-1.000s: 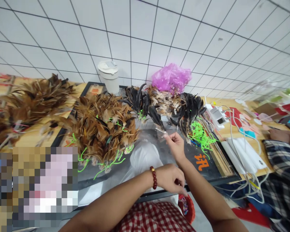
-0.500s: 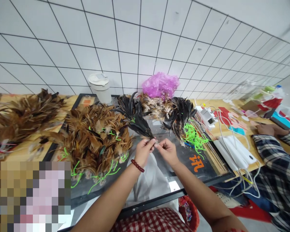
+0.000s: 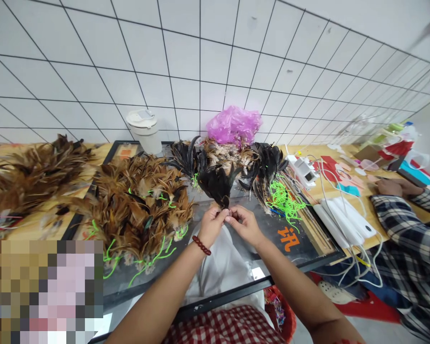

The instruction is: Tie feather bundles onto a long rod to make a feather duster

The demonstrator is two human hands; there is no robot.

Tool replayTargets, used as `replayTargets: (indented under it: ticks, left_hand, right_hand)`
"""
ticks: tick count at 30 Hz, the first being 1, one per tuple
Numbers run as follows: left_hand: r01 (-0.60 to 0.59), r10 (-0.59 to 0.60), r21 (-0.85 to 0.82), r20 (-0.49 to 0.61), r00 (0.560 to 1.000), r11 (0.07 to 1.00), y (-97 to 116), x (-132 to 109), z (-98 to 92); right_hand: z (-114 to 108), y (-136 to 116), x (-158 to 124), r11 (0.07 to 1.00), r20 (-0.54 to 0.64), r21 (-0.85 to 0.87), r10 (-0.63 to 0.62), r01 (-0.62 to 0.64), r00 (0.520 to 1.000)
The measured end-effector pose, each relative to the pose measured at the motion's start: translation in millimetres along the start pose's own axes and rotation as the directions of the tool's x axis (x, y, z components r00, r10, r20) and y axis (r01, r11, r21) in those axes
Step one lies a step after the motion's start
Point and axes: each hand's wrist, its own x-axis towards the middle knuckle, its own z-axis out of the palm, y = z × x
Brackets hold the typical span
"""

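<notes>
The black board [image 3: 272,228] spreads beneath both hands; the heap of brown feathers [image 3: 139,200] lies left of them, the purple bag [image 3: 232,125] beyond them, and the tangle of green ties [image 3: 284,198] beyond the right hand, to its right; the black feather bundle [image 3: 217,184] is just past the fingertips, and it now fans away from the person, where half a second ago it slanted leftward; this suggests it is being turned by its stem end, where the work seems to be centred; the left hand [image 3: 213,224] is closed in a pinch on that stem end; the right hand [image 3: 244,224] touches the left, thumb and finger together at the same spot, though whether it grips a stem or tie I cannot tell.
</notes>
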Motion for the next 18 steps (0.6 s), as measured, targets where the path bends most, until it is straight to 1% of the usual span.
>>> replayTargets:
  ticks: [1,3,5,7,9,11,13,15,18]
  left_hand:
    - [-0.021,0.021,0.031,-0.009,1.000,0.999,2,-1,0.7]
    - [-0.052,0.056,0.089,-0.041,0.998,0.995,6,-3,2.7]
    - [-0.041,0.051,0.112,-0.084,0.995,0.993,10,-5,4.9]
    - [0.000,0.008,0.076,-0.115,0.993,0.997,12,-6,6.6]
    - [0.009,-0.008,0.001,-0.141,0.990,1.000,12,-6,7.1]
    - [-0.029,0.012,-0.080,-0.201,0.979,0.996,12,-6,6.6]
    - [-0.083,0.047,-0.124,-0.268,0.962,0.989,12,-5,5.6]
    - [-0.129,0.088,-0.124,-0.293,0.952,0.984,12,-5,4.8]
    - [-0.178,0.144,-0.090,-0.296,0.944,0.980,10,-5,4.5]
  right_hand:
    - [1,1,1,0.999,-0.012,0.035,0.019,-0.019,1.000]
    - [2,4,4,0.982,-0.071,0.169,0.102,-0.089,0.992]
    - [1,4,10,0.933,-0.168,0.327,0.212,-0.148,0.963]
    - [0,1,17,0.900,-0.241,0.403,0.277,-0.164,0.930]
    - [1,-4,24,0.905,-0.247,0.383,0.293,-0.185,0.923]
    - [6,-8,32,0.918,-0.204,0.323,0.304,-0.229,0.931]
    - [14,-8,39,0.929,-0.171,0.258,0.315,-0.266,0.934]
    - [24,-4,45,0.942,-0.147,0.197,0.303,-0.272,0.942]
    - [33,2,48,0.973,-0.125,0.075,0.227,-0.219,0.966]
